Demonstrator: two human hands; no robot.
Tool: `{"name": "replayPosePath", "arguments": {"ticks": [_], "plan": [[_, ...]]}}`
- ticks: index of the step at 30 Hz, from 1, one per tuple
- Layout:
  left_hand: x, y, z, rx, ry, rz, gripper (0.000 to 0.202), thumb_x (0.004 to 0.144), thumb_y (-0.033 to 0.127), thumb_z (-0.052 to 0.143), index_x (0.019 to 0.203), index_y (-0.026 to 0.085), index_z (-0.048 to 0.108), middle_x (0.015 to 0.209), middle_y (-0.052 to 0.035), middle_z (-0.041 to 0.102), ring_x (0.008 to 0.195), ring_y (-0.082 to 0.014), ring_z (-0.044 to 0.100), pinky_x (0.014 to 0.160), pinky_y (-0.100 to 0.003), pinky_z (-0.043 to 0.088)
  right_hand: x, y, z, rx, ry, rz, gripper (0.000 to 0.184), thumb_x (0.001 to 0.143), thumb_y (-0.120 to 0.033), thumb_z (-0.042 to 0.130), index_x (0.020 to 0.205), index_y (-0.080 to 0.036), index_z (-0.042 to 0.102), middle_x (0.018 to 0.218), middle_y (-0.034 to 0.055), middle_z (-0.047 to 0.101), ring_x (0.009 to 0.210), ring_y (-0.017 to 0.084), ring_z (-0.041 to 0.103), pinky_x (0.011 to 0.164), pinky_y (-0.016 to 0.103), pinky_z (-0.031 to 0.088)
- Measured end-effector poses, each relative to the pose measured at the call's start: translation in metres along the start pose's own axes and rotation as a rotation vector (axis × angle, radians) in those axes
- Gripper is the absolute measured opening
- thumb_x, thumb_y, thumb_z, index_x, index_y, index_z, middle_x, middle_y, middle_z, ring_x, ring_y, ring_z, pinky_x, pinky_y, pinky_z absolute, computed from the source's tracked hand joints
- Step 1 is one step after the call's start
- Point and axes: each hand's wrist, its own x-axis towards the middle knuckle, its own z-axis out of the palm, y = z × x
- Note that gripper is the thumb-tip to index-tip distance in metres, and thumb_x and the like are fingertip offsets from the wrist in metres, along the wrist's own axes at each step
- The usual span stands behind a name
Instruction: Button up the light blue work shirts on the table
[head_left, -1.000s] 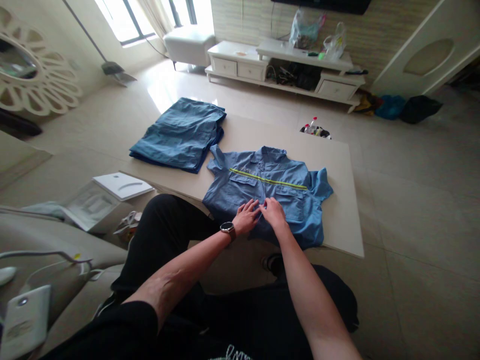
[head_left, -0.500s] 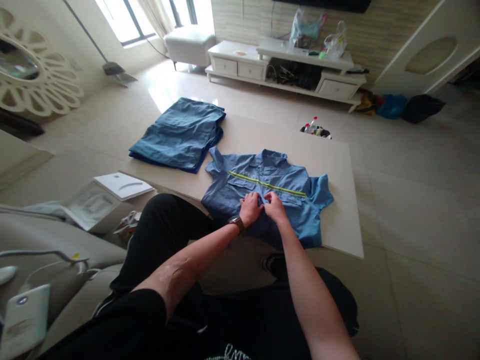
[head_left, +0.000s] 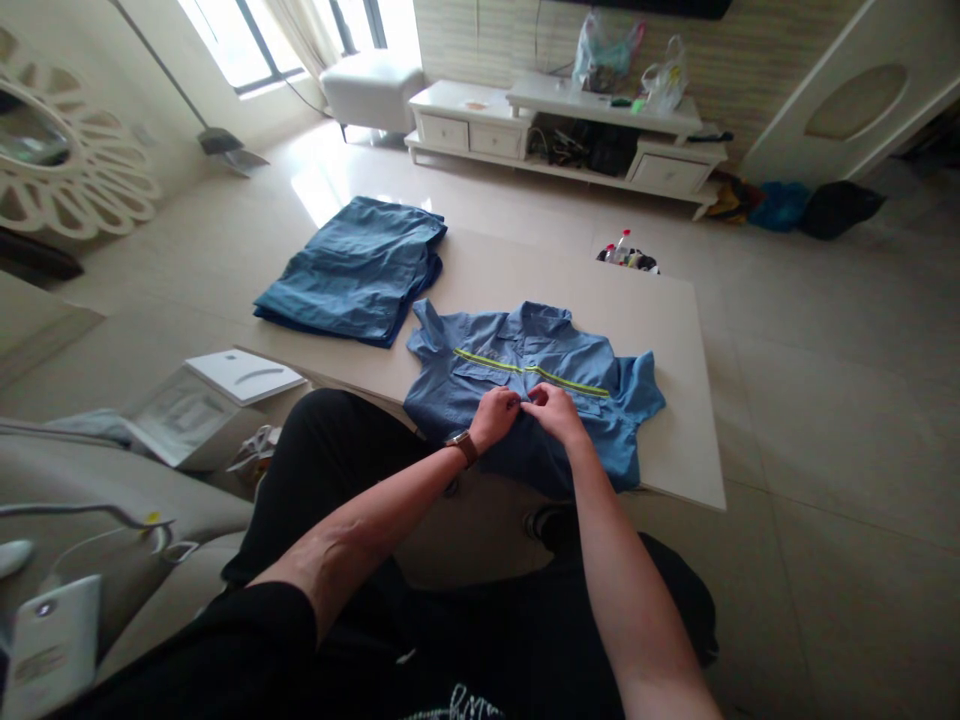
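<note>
A light blue short-sleeved work shirt (head_left: 570, 355) with a yellow-green stripe across the chest lies front up on the low beige table (head_left: 675, 330), collar away from me. My left hand (head_left: 495, 415), with a watch on the wrist, and my right hand (head_left: 553, 410) meet at the shirt's middle, just below the stripe. Both have their fingers curled and pinching the fabric of the front opening. A folded stack of darker blue clothes (head_left: 352, 270) rests on the table's far left corner.
A white lidded box (head_left: 202, 400) stands on the floor left of my knees. A white TV cabinet (head_left: 562, 130) with plastic bags lines the far wall. Bottles in a bin (head_left: 626, 258) sit beyond the table. A sofa with a white device (head_left: 49, 650) is at my left.
Both hands have slid up the shirt's front toward the stripe, from flatter fingers to a curled pinch on the fabric. The view shifted slightly.
</note>
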Motion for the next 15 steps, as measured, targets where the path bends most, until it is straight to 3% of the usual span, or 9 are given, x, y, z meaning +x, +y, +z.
{"name": "replayPosePath", "arguments": {"ticks": [7,15], "plan": [[-0.0035,0.0007,-0.0012,0.028,-0.033,0.033,0.024,0.096,0.015,0.059,0.096,0.019,0.083,0.091,-0.0069,0.07,0.086,-0.0188,0.061,0.083,-0.03,0.049,-0.0019,-0.0037,-0.0037,-0.207,-0.035,-0.075,0.023,0.088,-0.015,0.062,0.1,-0.017,0.082,0.094,0.0067,0.078,0.09,0.02,0.07,0.089,0.027,0.05],[-0.0039,-0.0016,-0.0012,-0.008,-0.061,0.089,0.025,0.098,0.021,0.061,0.087,0.021,0.083,0.086,-0.0043,0.066,0.081,-0.0165,0.06,0.08,-0.029,0.046,-0.0063,-0.0032,-0.0039,-0.379,-0.018,-0.129,0.028,0.097,-0.016,0.054,0.109,-0.02,0.079,0.113,0.009,0.073,0.107,0.022,0.065,0.095,0.028,0.047]]}}
